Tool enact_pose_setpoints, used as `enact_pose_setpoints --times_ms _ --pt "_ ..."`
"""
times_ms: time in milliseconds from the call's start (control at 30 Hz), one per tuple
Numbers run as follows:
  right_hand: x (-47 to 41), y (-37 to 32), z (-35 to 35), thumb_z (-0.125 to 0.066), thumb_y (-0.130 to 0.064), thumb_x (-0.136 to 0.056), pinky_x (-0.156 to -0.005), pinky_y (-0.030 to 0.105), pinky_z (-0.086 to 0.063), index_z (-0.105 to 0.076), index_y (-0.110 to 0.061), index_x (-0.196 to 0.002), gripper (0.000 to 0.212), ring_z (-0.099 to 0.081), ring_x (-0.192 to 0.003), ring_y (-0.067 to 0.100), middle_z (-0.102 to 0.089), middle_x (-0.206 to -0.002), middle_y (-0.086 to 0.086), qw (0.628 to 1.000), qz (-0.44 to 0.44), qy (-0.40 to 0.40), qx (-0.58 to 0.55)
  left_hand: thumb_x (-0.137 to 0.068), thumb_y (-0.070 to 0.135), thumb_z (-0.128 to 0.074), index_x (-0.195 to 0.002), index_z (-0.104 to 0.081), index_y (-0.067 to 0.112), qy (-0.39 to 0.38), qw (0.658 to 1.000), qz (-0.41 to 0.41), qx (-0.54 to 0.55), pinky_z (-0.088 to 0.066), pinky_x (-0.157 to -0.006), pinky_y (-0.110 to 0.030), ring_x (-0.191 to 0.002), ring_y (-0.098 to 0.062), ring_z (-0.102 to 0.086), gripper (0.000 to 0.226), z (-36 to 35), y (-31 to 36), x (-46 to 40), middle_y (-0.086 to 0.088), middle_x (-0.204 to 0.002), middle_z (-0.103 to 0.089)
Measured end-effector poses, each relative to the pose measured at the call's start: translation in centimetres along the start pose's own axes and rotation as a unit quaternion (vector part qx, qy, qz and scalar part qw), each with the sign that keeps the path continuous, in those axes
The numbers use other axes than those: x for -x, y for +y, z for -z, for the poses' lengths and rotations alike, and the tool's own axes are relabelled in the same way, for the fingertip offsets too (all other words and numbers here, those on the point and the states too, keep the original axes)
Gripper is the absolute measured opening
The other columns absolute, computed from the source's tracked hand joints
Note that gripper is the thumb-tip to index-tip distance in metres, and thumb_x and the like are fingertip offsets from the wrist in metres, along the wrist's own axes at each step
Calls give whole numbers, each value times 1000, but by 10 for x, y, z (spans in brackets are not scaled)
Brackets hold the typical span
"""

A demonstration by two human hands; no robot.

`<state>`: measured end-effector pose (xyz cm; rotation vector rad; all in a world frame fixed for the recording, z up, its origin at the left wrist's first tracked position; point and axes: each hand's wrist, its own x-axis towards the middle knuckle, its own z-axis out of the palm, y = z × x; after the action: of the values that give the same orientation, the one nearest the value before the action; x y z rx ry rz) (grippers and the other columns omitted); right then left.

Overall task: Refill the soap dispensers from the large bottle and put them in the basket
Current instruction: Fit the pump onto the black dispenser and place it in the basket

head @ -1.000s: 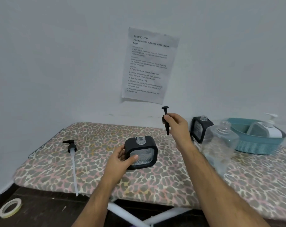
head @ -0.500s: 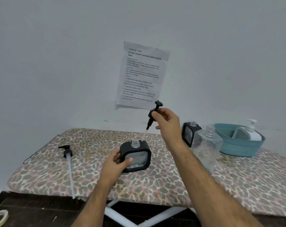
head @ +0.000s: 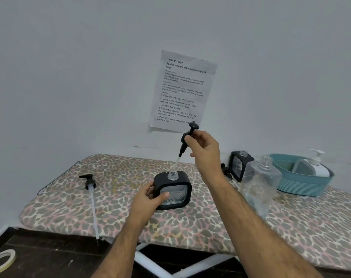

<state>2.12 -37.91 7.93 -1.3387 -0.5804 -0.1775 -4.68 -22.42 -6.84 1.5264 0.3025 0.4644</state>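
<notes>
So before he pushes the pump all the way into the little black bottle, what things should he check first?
1. Left hand holds the black dispenser steady: ok.
2. Dispenser neck open, no cap: ok.
3. Right hand grips the pump: ok.
4. Pump tube tip is at the neck: ok.
5. Dispenser filled enough: cannot tell.
6. Basket has space left: ok.
</notes>
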Motion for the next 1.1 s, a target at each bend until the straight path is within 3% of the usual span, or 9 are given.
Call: enact_pose_setpoints --times_ms 133,267,733,1100 --pt "2 14 -6 -70 -18 -89 -74 27 -51 -68 -26 -93 10 -68 -88 10 -74 -95 3 999 -6 -17 27 -77 15 -84 -119 -61 27 0 1000 -1 5 -58 -87 -32 -103 -12 -69 49 0 0 -1 2 -115 -71" --pt "9 38 -5 -72 -26 -83 -89 37 -55 -71 -22 -96 14 -69 -93 15 -74 -91 -4 997 -30 -23 61 -77 15 -84 -118 -61 28 -3 1000 -3 5 -58 -86 -31 -102 -11 -70 48 -1 0 0 3 -114 -71" --pt "24 67 0 -73 -23 -86 -72 17 -50 -71 -19 -96 11 -67 -82 0 -72 -87 -9 983 -61 -69 158 -76 21 -86 -115 -61 33 -4 1000 -5 -9 -57 -94 -40 -104 -12 -69 48 0 -1 -1 4 -115 -71" --pt "29 77 0 -73 -31 -84 -84 29 -54 -73 -24 -97 15 -65 -93 0 -72 -95 -13 972 -46 -85 212 -76 23 -85 -115 -63 33 -4 1000 -11 -27 -56 -96 -37 -105 -9 -68 47 0 -3 -2 5 -115 -71"
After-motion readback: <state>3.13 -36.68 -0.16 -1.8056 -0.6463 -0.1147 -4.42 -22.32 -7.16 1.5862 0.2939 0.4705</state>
